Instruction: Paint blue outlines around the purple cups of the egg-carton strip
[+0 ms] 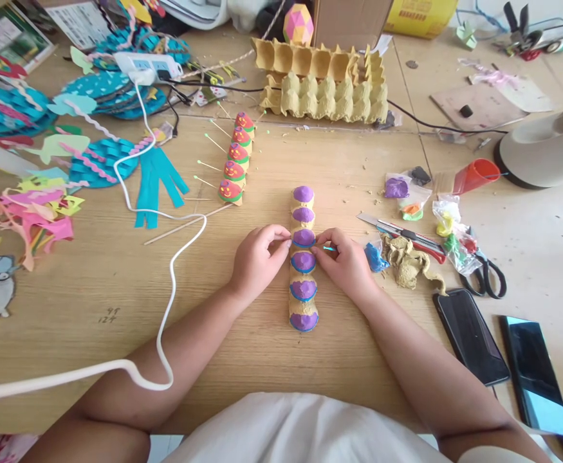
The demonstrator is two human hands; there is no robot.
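Note:
A strip of egg carton lies lengthwise on the wooden table before me, its several bumps topped with purple clay. Blue clay edges the nearer bumps. My left hand touches the strip's left side by the third bump from the far end, thumb and forefinger pinched together; anything between them is too small to see. On the right side of that same bump, my right hand pinches a thin piece of blue clay, which sticks out between its fingers. A lump of blue clay lies right of my right hand.
A red-and-green decorated carton strip with pins stands farther back. A white cable crosses the left side, over my left forearm. A utility knife, scissors and two phones lie right. Egg cartons sit behind.

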